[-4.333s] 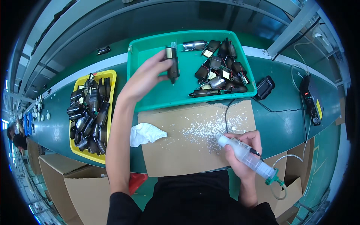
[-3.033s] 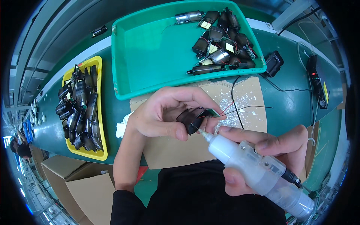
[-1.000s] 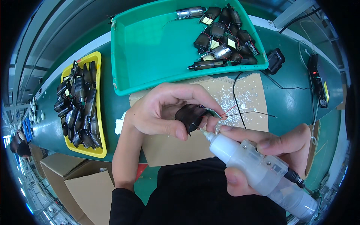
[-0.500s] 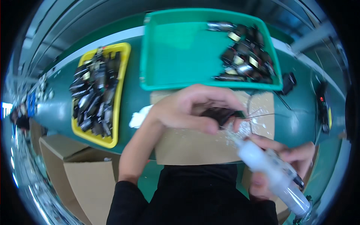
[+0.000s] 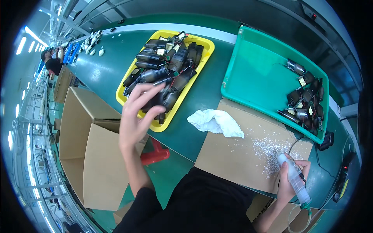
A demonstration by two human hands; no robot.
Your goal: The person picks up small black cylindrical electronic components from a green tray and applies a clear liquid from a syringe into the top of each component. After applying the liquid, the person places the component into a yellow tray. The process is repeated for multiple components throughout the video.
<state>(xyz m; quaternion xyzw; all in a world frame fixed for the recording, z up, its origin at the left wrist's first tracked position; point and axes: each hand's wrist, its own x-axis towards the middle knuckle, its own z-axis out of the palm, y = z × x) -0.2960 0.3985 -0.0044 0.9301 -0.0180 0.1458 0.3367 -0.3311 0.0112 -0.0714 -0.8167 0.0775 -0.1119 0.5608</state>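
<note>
My left hand (image 5: pixel 136 112) is over the near side of the yellow tray (image 5: pixel 211 48), fingers spread and thumb apart. Dark motor-like cylinders (image 5: pixel 151 73) with thin wires and small light patches fill that tray. One dark piece lies between my thumb and fingers; contact with it is blurred. My right hand (image 5: pixel 289 182) grips a translucent syringe-shaped tool (image 5: pixel 294 179), with a green fitting and a hose at its lower end. Its tip points up at white bits (image 5: pixel 268 151) scattered on a cardboard sheet (image 5: pixel 225 155).
A green tray (image 5: pixel 252 58) at the back right holds similar dark cylinders (image 5: pixel 307 101) at its right side. A crumpled white cloth (image 5: pixel 215 122) lies on the sheet's far left edge. Open cardboard boxes (image 5: pixel 105 163) and a red object (image 5: pixel 155 153) are at left. A person (image 5: pixel 53 62) is far left.
My left hand has gone from above the cardboard, where it held a dark wired piece, to the yellow tray. My right hand still holds the tool, lower right. The view has turned left.
</note>
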